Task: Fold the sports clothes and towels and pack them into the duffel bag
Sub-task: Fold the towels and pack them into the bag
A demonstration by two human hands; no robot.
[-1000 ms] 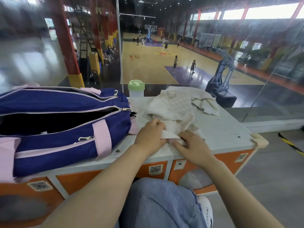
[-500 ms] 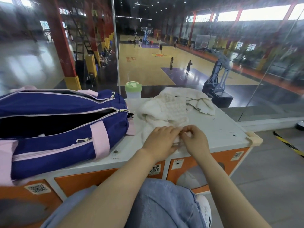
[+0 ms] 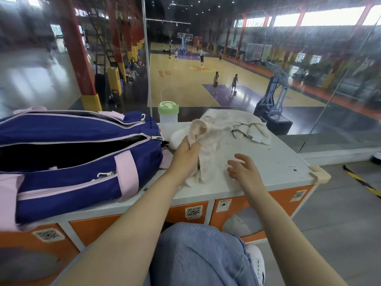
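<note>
Lifted now, cream towel [image 3: 208,145] in left grip [image 3: 186,155]; right hand [image 3: 244,172] spread; duffel bag [image 3: 78,162] unzipped

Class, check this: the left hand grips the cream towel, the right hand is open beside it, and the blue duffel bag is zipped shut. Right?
Not quite. The head view shows the duffel bag unzipped, its main opening gaping dark. The rest holds: the left hand grips the towel, and the right hand is open beside it.

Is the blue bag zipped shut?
No, the bag has its top zipper open, showing a dark gap inside.
</note>
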